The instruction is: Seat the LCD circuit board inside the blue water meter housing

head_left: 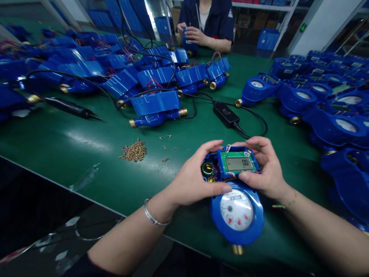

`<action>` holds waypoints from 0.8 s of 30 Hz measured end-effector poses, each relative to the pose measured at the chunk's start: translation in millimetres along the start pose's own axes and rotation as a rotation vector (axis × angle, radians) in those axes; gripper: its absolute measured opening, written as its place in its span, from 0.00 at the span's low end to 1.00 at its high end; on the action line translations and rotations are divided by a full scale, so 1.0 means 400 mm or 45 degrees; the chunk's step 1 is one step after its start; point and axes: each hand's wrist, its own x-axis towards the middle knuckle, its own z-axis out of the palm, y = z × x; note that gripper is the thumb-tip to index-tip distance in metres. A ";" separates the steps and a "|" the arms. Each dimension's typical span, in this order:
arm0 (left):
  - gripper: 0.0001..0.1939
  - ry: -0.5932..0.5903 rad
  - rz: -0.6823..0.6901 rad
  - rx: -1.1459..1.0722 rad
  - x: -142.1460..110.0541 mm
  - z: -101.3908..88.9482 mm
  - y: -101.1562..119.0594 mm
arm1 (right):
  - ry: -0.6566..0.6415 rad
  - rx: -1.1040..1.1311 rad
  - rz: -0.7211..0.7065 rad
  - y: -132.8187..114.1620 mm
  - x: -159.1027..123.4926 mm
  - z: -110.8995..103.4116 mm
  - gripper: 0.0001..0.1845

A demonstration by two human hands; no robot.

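Note:
Between my hands is a blue water meter (pixel 215 209) with a white round dial (pixel 236 209) and a brass end pointing toward me. Its upper housing is uncovered, showing a green circuit board with a small LCD (pixel 238 164), coloured wires and a round dark part at the left. My left hand (pixel 194 175) grips the housing's left side, thumb lying by the dial's top edge. On the right side, my right hand (pixel 266 167) is curled round the housing, thumb at the board's lower edge. Some fingertips are hidden behind the meter.
Left of the meter lies a pile of small brass screws (pixel 134 151), a few scattered nearby. A black electric screwdriver (pixel 69 107) and a black cable box (pixel 226 114) rest beyond. Blue meters (pixel 155 103) crowd the left; opened ones (pixel 300 96) fill the right. Opposite, a co-worker (pixel 206 23) handles a blue part.

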 end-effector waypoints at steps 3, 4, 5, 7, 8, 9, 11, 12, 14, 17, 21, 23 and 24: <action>0.40 0.056 -0.093 0.229 0.003 0.014 0.042 | 0.036 0.027 -0.006 0.001 -0.005 0.010 0.35; 0.38 0.064 -0.116 0.292 0.007 0.017 0.054 | 0.045 0.034 -0.011 -0.001 -0.007 0.013 0.34; 0.36 0.059 -0.132 0.342 0.012 0.019 0.063 | 0.052 0.041 -0.017 -0.002 -0.008 0.016 0.34; 0.34 0.018 -0.146 0.399 0.027 0.015 0.072 | 0.060 0.056 -0.029 -0.005 -0.010 0.019 0.33; 0.33 -0.011 -0.142 0.415 0.036 0.011 0.073 | 0.062 0.063 -0.033 -0.005 -0.011 0.020 0.33; 0.32 -0.037 -0.130 0.429 0.045 0.006 0.073 | 0.063 0.069 -0.036 -0.005 -0.011 0.021 0.33; 0.30 -0.072 -0.086 0.457 0.060 -0.007 0.074 | 0.064 0.078 -0.042 -0.002 -0.012 0.020 0.33; 0.30 -0.084 -0.062 0.476 0.066 -0.012 0.075 | 0.065 0.081 -0.046 0.000 -0.012 0.020 0.33; 0.32 -0.110 -0.033 0.523 0.073 -0.019 0.080 | 0.067 0.083 -0.054 0.003 -0.013 0.020 0.33; 0.37 -0.120 -0.024 0.577 0.072 -0.018 0.085 | 0.073 0.074 -0.062 0.005 -0.014 0.023 0.32; 0.46 -0.051 0.027 0.608 0.062 -0.005 0.083 | 0.065 0.061 -0.062 0.003 -0.014 0.025 0.31; 0.47 -0.042 0.038 0.671 0.057 -0.001 0.081 | 0.049 0.051 -0.069 0.003 -0.014 0.023 0.31; 0.47 -0.053 0.038 0.711 0.056 -0.001 0.082 | 0.039 0.044 -0.075 0.003 -0.014 0.021 0.30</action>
